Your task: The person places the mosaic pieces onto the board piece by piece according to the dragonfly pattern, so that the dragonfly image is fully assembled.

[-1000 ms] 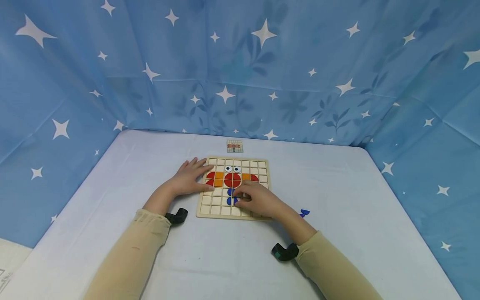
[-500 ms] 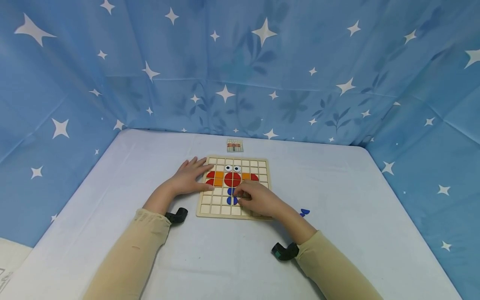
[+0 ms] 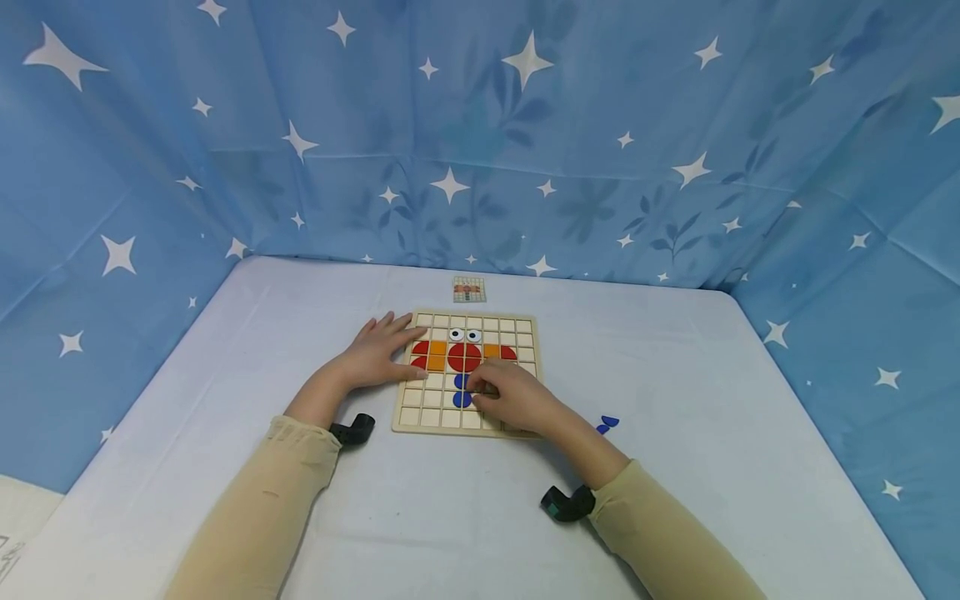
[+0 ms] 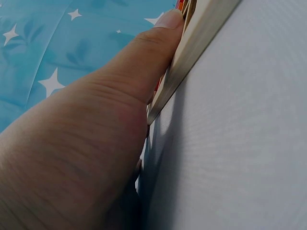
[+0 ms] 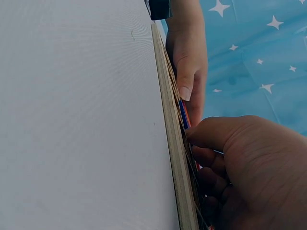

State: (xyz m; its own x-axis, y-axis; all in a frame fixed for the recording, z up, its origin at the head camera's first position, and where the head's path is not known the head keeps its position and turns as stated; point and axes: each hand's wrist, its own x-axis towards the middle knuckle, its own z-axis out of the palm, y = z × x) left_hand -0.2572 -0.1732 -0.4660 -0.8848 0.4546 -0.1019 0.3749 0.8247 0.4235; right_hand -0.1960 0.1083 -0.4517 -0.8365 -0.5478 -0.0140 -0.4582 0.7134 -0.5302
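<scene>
A wooden grid board [image 3: 411, 418] lies flat on the table and bears coloured pieces. My left hand [image 3: 380, 354] rests on its left side with fingers spread; in the left wrist view the thumb [image 4: 165, 21] lies over the board's edge. My right hand [image 3: 513, 396] is over the lower middle, fingers curled, with thumb and index fingertips at a blue rounded piece [image 3: 462, 400]. Another blue piece [image 3: 461, 381] sits just above it. In the right wrist view, the thumb [image 5: 206, 134] meets the blue piece at the board's surface. The hand hides part of the grid.
Red round pieces [image 3: 464, 358], orange squares [image 3: 437, 356] and two eye pieces [image 3: 465, 336] fill cells higher on the board. Behind it lies a small pattern card [image 3: 469, 289]. Loose blue pieces [image 3: 609, 422] lie right of the board. A blue star-printed curtain [image 3: 480, 167] surrounds the table.
My right fingertips have shifted slightly over the lower blue pieces, which now sit closer together. The left hand stays on the board.
</scene>
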